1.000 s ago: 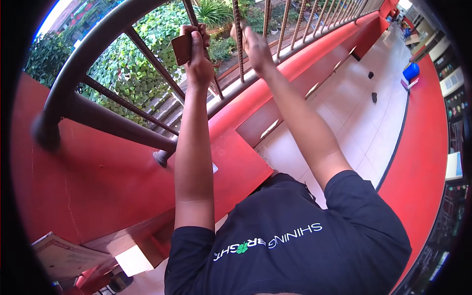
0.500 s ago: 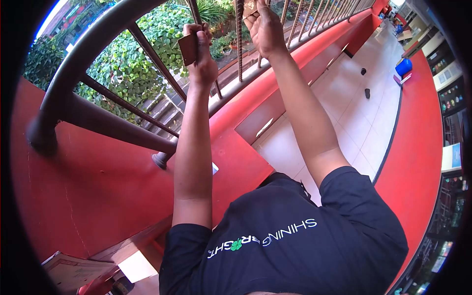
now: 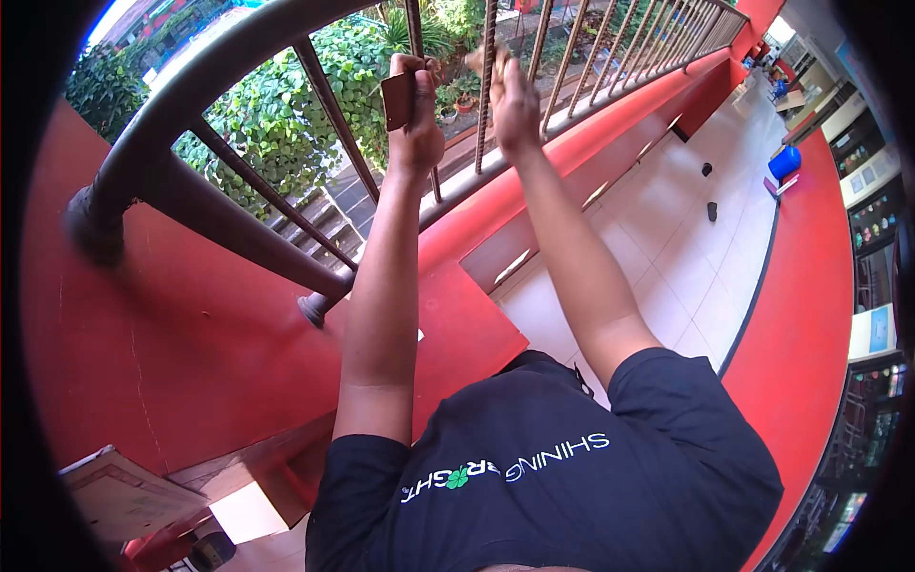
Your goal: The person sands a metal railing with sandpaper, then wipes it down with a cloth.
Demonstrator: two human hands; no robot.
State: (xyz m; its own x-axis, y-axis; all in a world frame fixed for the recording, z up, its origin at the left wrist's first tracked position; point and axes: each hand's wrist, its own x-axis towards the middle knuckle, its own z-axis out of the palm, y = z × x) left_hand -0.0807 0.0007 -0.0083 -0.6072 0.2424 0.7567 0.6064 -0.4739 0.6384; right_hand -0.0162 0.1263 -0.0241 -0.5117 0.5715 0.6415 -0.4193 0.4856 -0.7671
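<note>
My left hand is closed around an upright bar of the dark metal railing, high in the view. A flat brown rectangular piece is held in it, on the left side of the fingers. To the right, my right hand is raised beside a ribbed upright bar. Its fingers are blurred, and I cannot make out whether the tan patch at their tips is a held piece or part of the hand.
The railing stands on a red ledge, with leafy plants behind it. On the right are a tiled floor with dark footwear, a blue bucket and a red counter. A board leans at lower left.
The view has shifted, so the railing and left hand appear farther right. My right hand has moved lower and closer to the left one, and the brown piece seen at its fingers is no longer clear.
</note>
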